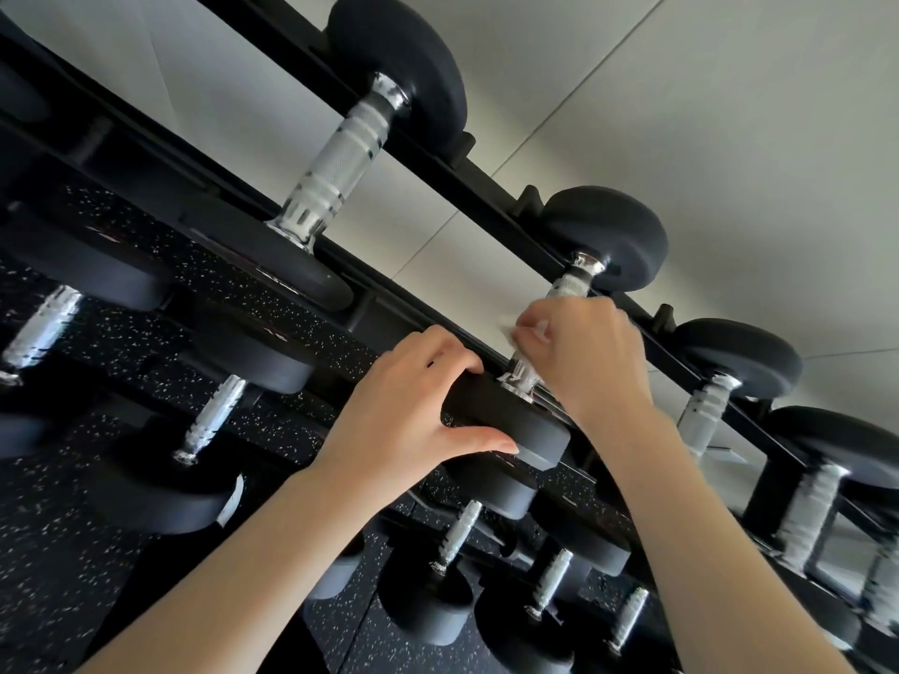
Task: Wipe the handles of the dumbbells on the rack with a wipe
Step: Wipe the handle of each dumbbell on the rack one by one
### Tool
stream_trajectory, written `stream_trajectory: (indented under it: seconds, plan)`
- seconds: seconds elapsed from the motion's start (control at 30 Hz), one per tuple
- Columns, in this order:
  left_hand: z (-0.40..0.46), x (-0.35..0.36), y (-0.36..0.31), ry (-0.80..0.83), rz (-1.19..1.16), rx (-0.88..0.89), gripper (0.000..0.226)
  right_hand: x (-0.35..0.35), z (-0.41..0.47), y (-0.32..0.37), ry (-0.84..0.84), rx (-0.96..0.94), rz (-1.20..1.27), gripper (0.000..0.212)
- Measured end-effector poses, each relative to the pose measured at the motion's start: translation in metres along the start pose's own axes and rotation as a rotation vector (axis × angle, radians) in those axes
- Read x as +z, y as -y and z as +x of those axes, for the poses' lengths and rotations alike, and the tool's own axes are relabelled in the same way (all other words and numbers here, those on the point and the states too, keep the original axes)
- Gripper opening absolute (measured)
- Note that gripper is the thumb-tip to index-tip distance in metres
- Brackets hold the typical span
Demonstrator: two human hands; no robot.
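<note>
Here the right hand (581, 352) curls its fingers around a white wipe (511, 330) on the chrome handle (566, 287) of a top-rack dumbbell (603, 235) at two o'clock; the left hand (408, 406) grips that dumbbell's near head (506, 425), thumb beneath, fingers over.

Two hands (413, 406), one wipe (511, 328) (crumpled)

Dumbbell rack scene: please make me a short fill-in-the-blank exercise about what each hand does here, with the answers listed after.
1. The right hand wraps a white wipe around the dumbbell's ____.
2. The left hand holds the near black ____ of that same dumbbell.
3. This dumbbell sits on the ____ tier of the rack.
4. The speckled floor under the rack is mostly ____ in colour.

Answers: handle; head; top; black
</note>
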State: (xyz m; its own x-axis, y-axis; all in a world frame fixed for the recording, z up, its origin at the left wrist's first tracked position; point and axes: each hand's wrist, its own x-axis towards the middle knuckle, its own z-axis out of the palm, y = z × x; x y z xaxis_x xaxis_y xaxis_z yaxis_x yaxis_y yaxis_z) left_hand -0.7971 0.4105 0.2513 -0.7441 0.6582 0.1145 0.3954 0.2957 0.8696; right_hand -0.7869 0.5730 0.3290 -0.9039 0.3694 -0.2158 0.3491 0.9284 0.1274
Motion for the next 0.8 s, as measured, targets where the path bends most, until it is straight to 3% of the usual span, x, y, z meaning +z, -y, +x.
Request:
stream_trajectory:
  seconds: [0.27,0.43,0.53,0.8]
  plan:
    - [-0.001,0.000,0.001,0.006,-0.011,0.005,0.065,-0.005,0.036,-0.027,-0.242,0.081,0.139,0.017]
    - [-0.001,-0.001,0.002,0.016,-0.015,0.009,0.064,0.018,0.034,-0.034,-0.549,0.042,0.167,0.016]
    - [-0.001,-0.001,0.001,0.018,-0.013,0.009,0.063,0.031,0.027,-0.035,-0.693,0.120,0.243,0.016]
    - [0.003,-0.005,-0.001,0.069,0.015,0.010,0.064,0.041,0.011,-0.027,-0.641,0.195,0.613,0.006]
